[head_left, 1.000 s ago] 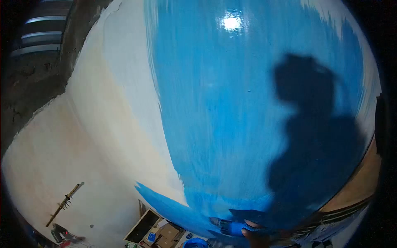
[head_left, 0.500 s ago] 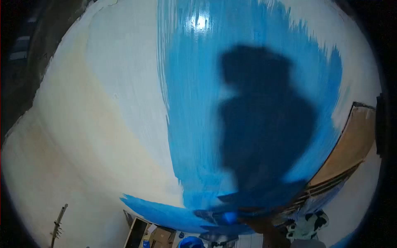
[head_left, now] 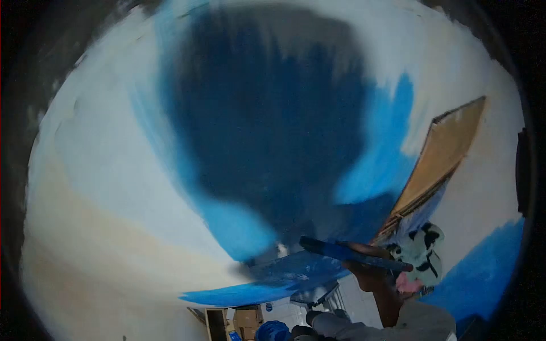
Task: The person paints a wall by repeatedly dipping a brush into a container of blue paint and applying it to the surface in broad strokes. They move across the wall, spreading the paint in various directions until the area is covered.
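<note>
Toward the lower right, my right hand [head_left: 367, 264] is closed around a long flat paintbrush [head_left: 335, 250] stained dark blue. The brush lies almost level in view, its tip pointing left and overlapping the lower part of the painted wall. Broad streaks of blue paint [head_left: 387, 159] cover the middle of the pale wall [head_left: 114, 148], with ragged upper ends. A large shadow darkens much of the blue area. My left hand is out of view.
A brown board [head_left: 441, 148] leans at the right beside hanging patterned cloth [head_left: 424, 256]. Below are a metal stool or ladder [head_left: 321, 295], a blue bucket-like container [head_left: 273, 331] and cardboard boxes [head_left: 247, 321] on the floor. More blue paint [head_left: 483, 270] shows at lower right.
The view has shifted, and the shadow looks larger and farther left. My right hand and the paintbrush have come up into clearer view, away from the low edge.
</note>
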Demonstrator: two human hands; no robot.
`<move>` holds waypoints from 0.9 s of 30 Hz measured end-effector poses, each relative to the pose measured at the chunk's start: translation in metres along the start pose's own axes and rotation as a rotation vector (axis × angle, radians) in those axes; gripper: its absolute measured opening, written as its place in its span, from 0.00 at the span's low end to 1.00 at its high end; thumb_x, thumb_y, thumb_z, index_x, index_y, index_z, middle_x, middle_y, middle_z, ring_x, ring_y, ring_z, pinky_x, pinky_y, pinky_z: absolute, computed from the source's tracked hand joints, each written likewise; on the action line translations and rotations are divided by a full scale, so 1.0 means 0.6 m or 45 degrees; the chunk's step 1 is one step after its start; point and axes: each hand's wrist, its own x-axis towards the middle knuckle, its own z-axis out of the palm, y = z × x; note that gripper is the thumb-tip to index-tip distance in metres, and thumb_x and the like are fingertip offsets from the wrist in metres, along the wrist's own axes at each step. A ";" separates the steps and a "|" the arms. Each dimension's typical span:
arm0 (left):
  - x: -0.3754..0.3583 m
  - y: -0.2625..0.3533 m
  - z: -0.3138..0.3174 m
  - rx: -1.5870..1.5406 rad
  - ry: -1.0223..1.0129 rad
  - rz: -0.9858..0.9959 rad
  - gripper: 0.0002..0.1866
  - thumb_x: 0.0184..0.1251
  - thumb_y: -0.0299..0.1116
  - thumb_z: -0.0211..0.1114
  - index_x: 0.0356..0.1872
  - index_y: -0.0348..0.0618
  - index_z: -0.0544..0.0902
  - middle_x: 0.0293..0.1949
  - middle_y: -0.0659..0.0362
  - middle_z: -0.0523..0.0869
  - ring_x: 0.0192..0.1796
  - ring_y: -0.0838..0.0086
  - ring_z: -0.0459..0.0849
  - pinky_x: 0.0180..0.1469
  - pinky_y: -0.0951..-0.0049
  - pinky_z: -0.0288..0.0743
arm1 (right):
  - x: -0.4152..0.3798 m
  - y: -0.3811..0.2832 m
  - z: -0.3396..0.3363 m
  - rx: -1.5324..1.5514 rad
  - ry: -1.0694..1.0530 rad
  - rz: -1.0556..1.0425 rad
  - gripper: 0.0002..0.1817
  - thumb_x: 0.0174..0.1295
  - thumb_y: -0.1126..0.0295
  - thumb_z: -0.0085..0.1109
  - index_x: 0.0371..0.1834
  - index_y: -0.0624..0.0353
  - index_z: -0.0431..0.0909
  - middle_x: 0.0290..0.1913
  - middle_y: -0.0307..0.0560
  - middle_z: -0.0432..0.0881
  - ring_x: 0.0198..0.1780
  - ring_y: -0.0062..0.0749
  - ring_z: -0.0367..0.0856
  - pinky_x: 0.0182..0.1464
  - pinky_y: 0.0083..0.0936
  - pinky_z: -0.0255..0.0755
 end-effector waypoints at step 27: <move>0.066 0.212 0.108 0.186 -0.431 0.257 0.45 0.33 0.42 0.86 0.57 0.38 0.74 0.52 0.52 0.83 0.55 0.62 0.80 0.60 0.59 0.72 | -0.063 -0.026 -0.070 0.581 0.425 0.925 0.24 0.60 0.58 0.68 0.54 0.63 0.78 0.46 0.48 0.83 0.43 0.32 0.84 0.47 0.29 0.81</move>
